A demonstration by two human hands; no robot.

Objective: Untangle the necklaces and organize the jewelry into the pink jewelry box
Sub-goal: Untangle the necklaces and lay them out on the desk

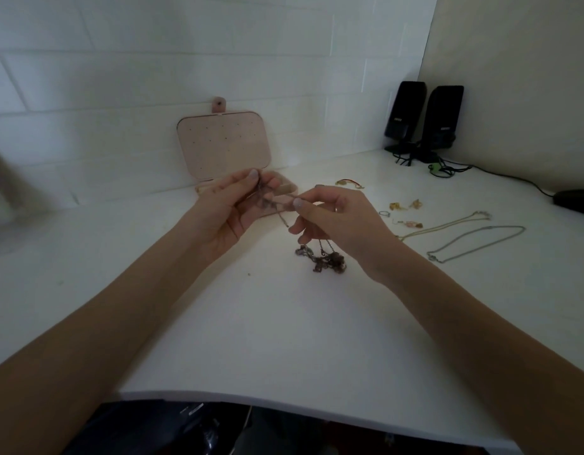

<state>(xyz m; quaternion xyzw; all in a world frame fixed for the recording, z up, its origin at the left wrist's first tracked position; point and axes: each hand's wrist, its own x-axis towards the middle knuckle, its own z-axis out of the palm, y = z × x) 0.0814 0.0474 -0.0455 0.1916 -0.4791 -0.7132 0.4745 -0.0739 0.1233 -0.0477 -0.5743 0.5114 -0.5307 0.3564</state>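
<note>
The pink jewelry box [223, 142] stands open against the wall, its lid upright. In front of it my left hand [233, 208] pinches one end of a dark tangled necklace [326, 259] between thumb and fingers. My right hand [333, 215] pinches the same chain a little to the right. The rest of the tangle hangs down from my right hand and lies in a clump on the white table. A gold necklace [448, 226] and a silver necklace [481, 243] lie stretched out on the right.
Small earrings [403, 206], a ring [384, 213] and a gold and red piece [349, 182] lie right of the box. Two black speakers [425, 116] with cables stand in the back right corner. A dark mouse [576, 200] sits at the right edge.
</note>
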